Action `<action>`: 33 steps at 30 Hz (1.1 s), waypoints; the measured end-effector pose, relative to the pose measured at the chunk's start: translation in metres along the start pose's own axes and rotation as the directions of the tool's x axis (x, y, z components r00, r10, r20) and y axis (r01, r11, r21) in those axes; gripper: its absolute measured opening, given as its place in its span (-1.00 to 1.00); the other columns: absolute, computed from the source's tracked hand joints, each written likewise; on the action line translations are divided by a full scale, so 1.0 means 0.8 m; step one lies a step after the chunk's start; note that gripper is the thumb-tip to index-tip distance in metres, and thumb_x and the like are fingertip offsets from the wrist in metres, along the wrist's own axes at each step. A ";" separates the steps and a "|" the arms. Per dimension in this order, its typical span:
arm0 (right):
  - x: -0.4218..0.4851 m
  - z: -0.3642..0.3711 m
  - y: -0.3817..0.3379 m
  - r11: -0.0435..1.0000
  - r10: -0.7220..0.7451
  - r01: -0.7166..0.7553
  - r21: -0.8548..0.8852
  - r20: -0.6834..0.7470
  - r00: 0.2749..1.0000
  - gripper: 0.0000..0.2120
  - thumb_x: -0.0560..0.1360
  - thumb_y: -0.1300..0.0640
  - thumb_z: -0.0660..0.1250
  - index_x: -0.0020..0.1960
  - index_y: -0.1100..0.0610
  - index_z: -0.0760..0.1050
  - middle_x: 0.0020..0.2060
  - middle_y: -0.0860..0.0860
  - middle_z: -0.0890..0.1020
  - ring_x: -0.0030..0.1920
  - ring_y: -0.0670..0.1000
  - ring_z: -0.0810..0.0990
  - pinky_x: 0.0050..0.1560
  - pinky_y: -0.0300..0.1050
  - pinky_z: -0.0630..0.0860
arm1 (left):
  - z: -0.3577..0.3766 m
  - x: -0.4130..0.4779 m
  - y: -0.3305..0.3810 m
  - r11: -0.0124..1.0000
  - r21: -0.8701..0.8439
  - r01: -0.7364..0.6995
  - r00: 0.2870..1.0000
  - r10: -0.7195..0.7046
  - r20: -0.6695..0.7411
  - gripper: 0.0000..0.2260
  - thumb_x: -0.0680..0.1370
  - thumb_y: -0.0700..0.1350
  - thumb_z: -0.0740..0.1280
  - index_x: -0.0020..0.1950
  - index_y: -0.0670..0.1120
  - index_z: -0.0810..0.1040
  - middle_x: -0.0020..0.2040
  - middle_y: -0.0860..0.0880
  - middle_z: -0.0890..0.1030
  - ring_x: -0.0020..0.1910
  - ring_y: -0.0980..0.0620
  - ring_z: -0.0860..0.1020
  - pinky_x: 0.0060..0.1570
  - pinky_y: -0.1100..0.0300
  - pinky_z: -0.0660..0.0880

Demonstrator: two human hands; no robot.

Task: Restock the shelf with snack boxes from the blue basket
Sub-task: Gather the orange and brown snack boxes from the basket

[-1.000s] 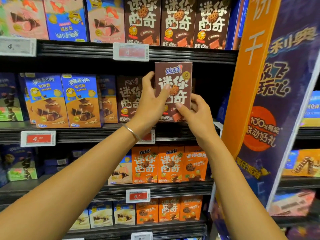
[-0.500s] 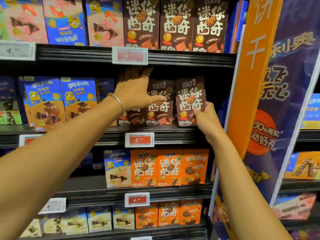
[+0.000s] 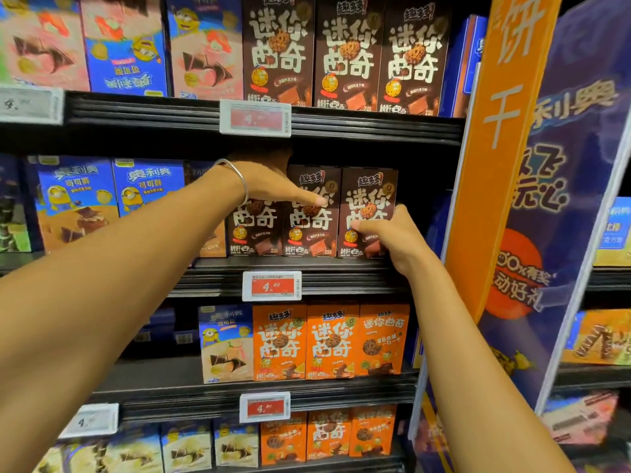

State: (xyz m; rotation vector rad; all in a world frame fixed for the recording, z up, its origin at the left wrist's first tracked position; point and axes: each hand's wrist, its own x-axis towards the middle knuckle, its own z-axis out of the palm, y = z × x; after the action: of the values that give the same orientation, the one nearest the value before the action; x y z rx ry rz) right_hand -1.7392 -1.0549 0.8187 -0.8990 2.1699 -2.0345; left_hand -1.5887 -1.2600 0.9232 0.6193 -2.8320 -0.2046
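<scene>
The right grip [image 3: 396, 237] is clamping the rightmost brown box [image 3: 370, 186] low on its right edge. The thumb is lying on the front face and the fingers are going round the side, out of sight. The box is standing upright on the middle shelf [image 3: 345, 268], at the right end of a row of three, right up against the middle brown box [image 3: 312, 233]. The left grip [image 3: 269, 186] is reaching in over the left brown box [image 3: 254, 230], with its thumb stretching across onto the face of the middle one. Its fingers are disappearing into the shadow under the shelf above, so I cannot tell whether they are curling over a box top or lying flat.

Judging from this, the step in hand is seating the new box flush in the row. Doing it well is calling for sliding rather than lifting. That means pushing the base back until the front face is lining up with its neighbours (the print is already facing outward and the right way up). Meanwhile the left grip should be steadying the other two so they are not tipping back or skewing. Releasing the thumb gently should be enough to avoid dragging the box forward over the lip. The blue basket is not showing in this view.
</scene>
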 end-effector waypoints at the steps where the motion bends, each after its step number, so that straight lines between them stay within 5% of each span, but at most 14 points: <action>1: 0.001 0.001 0.000 1.000 0.000 0.000 0.010 -0.021 1.000 -0.24 0.17 0.01 0.65 0.26 0.06 0.36 0.06 -0.02 0.65 0.01 -0.03 0.69 -0.21 -0.17 0.66 | -0.001 0.001 0.000 0.999 -0.021 -0.047 0.998 0.046 -0.039 0.12 0.12 0.74 0.30 0.50 0.09 0.45 0.54 -0.04 0.48 0.49 -0.14 0.46 0.12 0.16 0.40; 3: 0.003 0.001 0.000 1.000 0.004 -0.003 0.017 -0.034 0.999 -0.21 0.14 0.01 0.66 0.25 0.05 0.34 0.06 -0.01 0.64 -0.01 -0.03 0.69 -0.27 -0.20 0.64 | -0.003 0.002 0.000 0.995 -0.024 -0.093 0.995 0.092 -0.047 0.11 0.13 0.68 0.37 0.54 0.09 0.42 0.54 -0.05 0.48 0.49 -0.15 0.46 0.05 0.14 0.36; 7: 0.011 0.002 0.003 1.000 0.010 -0.010 -0.024 0.015 1.000 -0.21 0.12 0.00 0.66 0.27 0.09 0.44 0.09 0.01 0.67 0.08 0.02 0.67 0.08 0.00 0.64 | -0.007 -0.005 0.009 1.000 0.019 0.002 0.981 -0.006 0.193 0.05 0.20 0.66 0.26 0.55 0.10 0.46 0.62 -0.03 0.39 0.59 -0.15 0.35 0.50 -0.16 0.27; 12: 0.011 0.000 0.005 0.999 -0.033 0.034 -0.035 0.022 0.999 -0.39 0.20 0.06 0.65 0.19 0.05 0.52 0.00 -0.04 0.71 0.01 -0.04 0.71 -0.07 -0.16 0.61 | -0.011 -0.003 0.012 1.000 0.023 0.008 0.984 -0.012 0.175 -0.19 0.45 0.52 0.29 0.55 0.05 0.46 0.62 -0.06 0.38 0.60 -0.16 0.33 0.53 -0.14 0.24; 20: 0.013 0.004 0.007 1.000 -0.006 0.006 -0.021 -0.007 1.000 -0.32 0.22 0.00 0.64 0.26 0.08 0.46 0.07 0.01 0.68 0.05 0.01 0.70 0.05 0.02 0.66 | -0.006 0.002 0.017 0.999 0.042 -0.013 0.992 0.007 0.128 -0.22 0.52 0.46 0.30 0.59 0.00 0.41 0.62 -0.08 0.38 0.59 -0.16 0.34 0.51 -0.11 0.28; 28: -0.002 0.008 -0.009 0.999 0.022 -0.020 0.028 -0.061 0.998 -0.12 0.14 -0.20 0.60 0.35 0.04 0.36 0.20 0.02 0.60 0.13 0.03 0.64 -0.14 -0.13 0.63 | 0.001 -0.006 0.012 0.999 -0.036 -0.014 0.998 0.012 -0.062 0.07 0.34 0.57 0.39 0.69 0.07 0.16 0.66 -0.06 0.30 0.61 -0.22 0.31 0.49 -0.12 0.30; 31: -0.009 0.008 -0.019 0.999 0.045 -0.043 0.032 -0.097 0.994 0.10 0.17 -0.29 0.54 0.56 0.07 0.17 0.46 0.09 0.43 0.38 0.15 0.49 0.26 0.18 0.56 | -0.002 -0.017 0.010 0.998 0.055 -0.027 0.983 0.036 -0.178 0.07 0.31 0.70 0.19 0.62 0.02 0.35 0.62 -0.08 0.38 0.56 -0.22 0.37 0.44 -0.10 0.35; 33: -0.016 0.008 -0.025 0.996 0.049 -0.040 0.074 -0.125 0.991 0.12 0.21 -0.31 0.50 0.60 0.06 0.10 0.51 0.10 0.35 0.44 0.17 0.43 0.36 0.23 0.48 | 0.002 -0.027 0.009 0.996 0.071 -0.048 0.951 0.067 -0.301 -0.07 0.38 0.68 0.13 0.43 -0.01 0.53 0.43 -0.13 0.56 0.39 -0.23 0.52 0.18 0.00 0.42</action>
State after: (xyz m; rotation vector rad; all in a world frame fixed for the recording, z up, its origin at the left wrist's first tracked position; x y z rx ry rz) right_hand -1.7180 -1.0547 0.8317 -0.7257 2.1402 -2.1892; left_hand -1.5724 -1.2444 0.9188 0.5284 -2.5620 -0.0077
